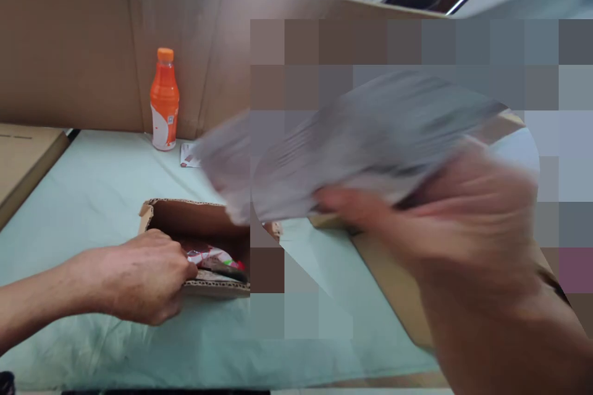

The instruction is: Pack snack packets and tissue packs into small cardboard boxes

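Observation:
My left hand (148, 278) is closed on the near left end of a small open cardboard box (197, 207), its fingertips partly hidden. Inside the box lies a packet with pink, white and green print (215, 256), with something dark beside it. In my right hand (467, 222), a flat, flexible grey sheet (365, 136) is pinched between thumb and fingers and held up over the right side. Motion blurs both the sheet and that hand, so whether it is paper or plastic film I cannot make out. Blurred-out blocks cover the box's right end.
An orange bottle (165, 102) stands upright at the back of the pale green cloth (115, 179), near a small printed card (189, 155). Tall cardboard walls (69, 37) rise behind. Flat cardboard pieces lie at the left (28, 160) and right (393, 284). Large pixel blocks hide the right background.

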The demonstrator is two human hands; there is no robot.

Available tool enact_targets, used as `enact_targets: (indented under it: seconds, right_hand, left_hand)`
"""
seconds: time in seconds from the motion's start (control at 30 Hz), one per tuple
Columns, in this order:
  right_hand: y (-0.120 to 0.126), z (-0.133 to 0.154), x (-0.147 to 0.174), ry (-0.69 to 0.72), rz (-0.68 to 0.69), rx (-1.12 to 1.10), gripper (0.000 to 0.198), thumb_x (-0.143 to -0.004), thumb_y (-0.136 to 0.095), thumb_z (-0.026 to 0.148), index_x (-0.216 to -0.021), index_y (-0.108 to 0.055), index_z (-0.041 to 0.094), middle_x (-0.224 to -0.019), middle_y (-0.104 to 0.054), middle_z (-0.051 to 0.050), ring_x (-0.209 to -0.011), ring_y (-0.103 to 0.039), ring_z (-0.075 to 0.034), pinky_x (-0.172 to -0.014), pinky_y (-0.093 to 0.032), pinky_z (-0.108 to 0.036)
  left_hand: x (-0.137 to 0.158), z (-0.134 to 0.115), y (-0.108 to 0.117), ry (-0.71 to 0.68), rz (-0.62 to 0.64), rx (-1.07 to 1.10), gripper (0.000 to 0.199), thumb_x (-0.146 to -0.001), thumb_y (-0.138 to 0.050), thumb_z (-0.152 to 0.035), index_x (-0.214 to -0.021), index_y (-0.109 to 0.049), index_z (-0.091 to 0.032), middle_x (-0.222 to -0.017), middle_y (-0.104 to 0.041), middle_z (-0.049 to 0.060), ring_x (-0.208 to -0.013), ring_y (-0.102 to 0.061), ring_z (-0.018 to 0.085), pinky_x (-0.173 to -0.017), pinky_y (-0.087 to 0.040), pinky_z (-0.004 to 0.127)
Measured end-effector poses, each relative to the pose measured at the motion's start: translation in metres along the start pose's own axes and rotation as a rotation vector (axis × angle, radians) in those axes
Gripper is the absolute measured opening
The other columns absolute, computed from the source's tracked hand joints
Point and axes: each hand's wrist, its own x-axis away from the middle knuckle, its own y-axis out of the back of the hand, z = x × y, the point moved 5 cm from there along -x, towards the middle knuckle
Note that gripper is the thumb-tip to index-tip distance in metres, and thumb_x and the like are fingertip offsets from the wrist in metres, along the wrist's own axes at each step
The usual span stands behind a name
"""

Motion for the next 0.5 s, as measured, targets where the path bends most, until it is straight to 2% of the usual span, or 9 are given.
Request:
enact_targets:
  seconds: [0.07, 0.13, 0.2, 0.27, 0.37, 0.43, 0.5]
  right_hand:
    - [-0.025, 0.019, 0.008, 0.081, 0.297, 0.156, 0.015, -0.095, -0.068, 0.030, -0.083, -0.059, 0.026, -0.073, -0.066, 0.001, -0.058, -0.056, -0.016, -0.055, -0.042, -0.029]
    - [-0.058, 0.019, 0.015, 0.061, 0.593, 0.348, 0.015, -0.095, -0.062, 0.021, -0.082, -0.057, 0.022, -0.072, -0.067, -0.001, -0.057, -0.054, -0.014, -0.053, -0.034, -0.028]
    - [-0.086, 0.010, 0.020, -0.017, 0.832, 0.535, 0.009, -0.094, -0.059, 0.015, -0.087, -0.059, 0.020, -0.082, -0.073, -0.006, -0.065, -0.061, -0.017, -0.057, -0.032, -0.028]
    - [-0.109, 0.003, 0.024, -0.062, 1.007, 0.625, 0.012, -0.093, -0.055, 0.009, -0.097, -0.062, 0.018, -0.093, -0.076, -0.009, -0.077, -0.067, -0.020, -0.062, -0.034, -0.029]
    - [-0.133, 0.002, 0.030, -0.016, 1.191, 0.509, 0.019, -0.097, -0.050, 0.011, -0.109, -0.064, 0.017, -0.106, -0.077, -0.012, -0.091, -0.070, -0.024, -0.069, -0.040, -0.031]
    - [-0.143, 0.003, 0.035, 0.025, 1.329, 0.358, 0.020, -0.099, -0.051, 0.015, -0.113, -0.065, 0.017, -0.116, -0.076, -0.013, -0.099, -0.070, -0.024, -0.074, -0.044, -0.031]
    - [-0.145, 0.002, 0.038, 0.035, 1.442, 0.277, 0.021, -0.097, -0.055, 0.015, -0.112, -0.068, 0.017, -0.116, -0.077, -0.012, -0.098, -0.071, -0.023, -0.075, -0.046, -0.030]
  left_hand:
    - [0.001, -0.001, 0.001, 0.009, 0.038, 0.019, 0.022, -0.074, -0.062, -0.008, -0.085, -0.072, -0.024, -0.081, -0.077, 0.001, -0.072, -0.069, 0.023, -0.068, -0.050, 0.033]
    - [0.002, -0.002, 0.002, 0.051, 0.069, 0.001, 0.029, -0.075, -0.060, -0.008, -0.095, -0.074, -0.024, -0.087, -0.078, 0.003, -0.074, -0.070, 0.024, -0.067, -0.050, 0.033]
    - [0.003, -0.003, 0.001, 0.097, 0.125, -0.080, 0.026, -0.078, -0.059, -0.010, -0.095, -0.075, -0.021, -0.084, -0.078, 0.006, -0.069, -0.068, 0.025, -0.063, -0.048, 0.034]
    - [0.004, -0.005, 0.000, 0.127, 0.159, -0.149, 0.018, -0.080, -0.059, -0.013, -0.086, -0.075, -0.018, -0.076, -0.076, 0.008, -0.064, -0.066, 0.025, -0.061, -0.047, 0.035]
    - [0.006, -0.007, -0.001, 0.133, 0.120, -0.172, 0.018, -0.079, -0.059, -0.014, -0.088, -0.074, -0.018, -0.082, -0.075, 0.008, -0.072, -0.068, 0.026, -0.068, -0.051, 0.037]
    - [0.009, -0.006, 0.000, 0.148, -0.005, -0.162, 0.030, -0.078, -0.060, -0.016, -0.106, -0.072, -0.018, -0.100, -0.073, 0.011, -0.088, -0.069, 0.028, -0.079, -0.055, 0.039]
    - [0.013, -0.004, 0.003, 0.154, -0.159, -0.142, 0.053, -0.075, -0.063, -0.019, -0.129, -0.063, -0.018, -0.126, -0.065, 0.016, -0.107, -0.066, 0.032, -0.091, -0.055, 0.044]
